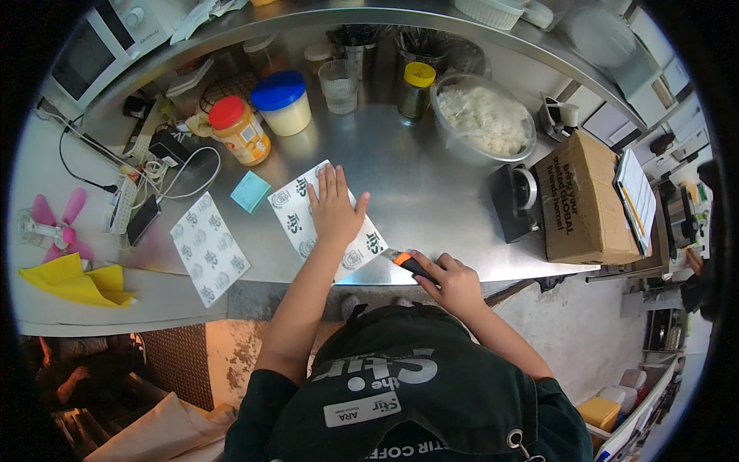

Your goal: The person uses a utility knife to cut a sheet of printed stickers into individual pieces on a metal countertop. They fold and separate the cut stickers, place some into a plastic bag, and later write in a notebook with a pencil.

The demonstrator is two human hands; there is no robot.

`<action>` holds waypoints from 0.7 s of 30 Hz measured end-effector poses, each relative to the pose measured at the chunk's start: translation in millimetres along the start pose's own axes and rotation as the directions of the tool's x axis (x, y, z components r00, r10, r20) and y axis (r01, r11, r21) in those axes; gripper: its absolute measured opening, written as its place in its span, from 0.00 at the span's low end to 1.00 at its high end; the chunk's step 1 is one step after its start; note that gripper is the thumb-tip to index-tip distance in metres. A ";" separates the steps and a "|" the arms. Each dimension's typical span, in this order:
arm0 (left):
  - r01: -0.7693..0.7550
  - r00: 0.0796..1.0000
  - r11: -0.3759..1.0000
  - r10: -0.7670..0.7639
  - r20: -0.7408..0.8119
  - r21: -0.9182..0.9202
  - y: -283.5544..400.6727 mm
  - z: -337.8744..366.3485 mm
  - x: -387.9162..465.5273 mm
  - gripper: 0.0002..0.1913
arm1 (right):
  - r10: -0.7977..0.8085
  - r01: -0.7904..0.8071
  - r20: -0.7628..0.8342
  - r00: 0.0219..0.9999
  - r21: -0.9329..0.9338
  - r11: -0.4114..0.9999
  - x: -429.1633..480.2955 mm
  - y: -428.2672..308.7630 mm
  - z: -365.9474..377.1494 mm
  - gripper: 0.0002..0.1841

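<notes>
Flat on a white printed paper sheet (287, 216) lies my left hand (338, 216), palm down with its fingers and thumb spread. The sheet rests at an angle on the stainless-steel counter (415, 190), close to its front edge. My right hand (456, 286) grips the black-and-orange handle of a utility knife (414, 264). The knife's blade points left and meets the sheet's right-hand corner; whether it is inside a fold cannot be seen. To the left, a second printed paper sheet (211, 248) lies partly past the counter's edge, beside a light-blue pad of sticky notes (250, 192).
Behind the sheets stand a red-lidded jar (241, 133), a blue-lidded tub (283, 104), a clear cup (339, 86) and a yellow-capped jar (415, 89). A bowl of white food (485, 118) and cardboard box (577, 202) are at right. Cables and a pink fan (66, 231) are left.
</notes>
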State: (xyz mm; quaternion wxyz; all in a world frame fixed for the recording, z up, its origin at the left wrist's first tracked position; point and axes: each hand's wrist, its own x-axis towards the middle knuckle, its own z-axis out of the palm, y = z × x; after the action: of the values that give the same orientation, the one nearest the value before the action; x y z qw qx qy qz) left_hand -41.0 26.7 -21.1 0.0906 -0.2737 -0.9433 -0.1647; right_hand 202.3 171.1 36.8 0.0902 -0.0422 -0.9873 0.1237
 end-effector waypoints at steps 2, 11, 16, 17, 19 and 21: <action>0.008 1.000 1.000 -0.008 0.017 0.008 -0.9 -0.1 -0.6 0.41 | 0.008 -0.008 0.004 1.000 -0.017 1.000 0.0 0.2 1.7 0.30; 0.009 0.999 1.000 -0.010 0.046 0.012 1.2 -7.1 -1.6 0.41 | -0.004 0.004 0.057 0.998 0.007 1.000 2.8 10.5 -2.3 0.30; 0.005 0.999 1.000 -0.005 0.047 0.007 1.5 -6.1 -1.9 0.41 | -0.038 0.037 0.045 0.998 0.020 0.999 8.0 12.5 -1.0 0.29; 0.003 0.999 1.000 -0.004 0.044 0.005 1.2 -6.1 -1.7 0.42 | -0.056 0.056 0.023 0.998 0.017 0.998 8.6 13.5 -1.4 0.29; 0.001 0.999 1.000 -0.002 0.051 0.019 0.7 -6.0 -1.2 0.41 | -0.047 0.046 0.039 0.998 0.027 0.999 8.7 16.0 -3.2 0.29; -0.004 0.999 1.000 0.003 0.043 0.026 0.3 -5.8 -1.0 0.41 | -0.054 0.052 0.041 0.998 0.036 0.998 9.3 19.0 -5.0 0.29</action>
State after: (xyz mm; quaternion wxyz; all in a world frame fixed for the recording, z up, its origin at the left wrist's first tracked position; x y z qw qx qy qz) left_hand -39.6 24.3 -15.9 0.0741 -0.2777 -0.9466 -0.1462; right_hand 195.3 191.6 38.4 0.0732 -0.0118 -0.9875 0.1394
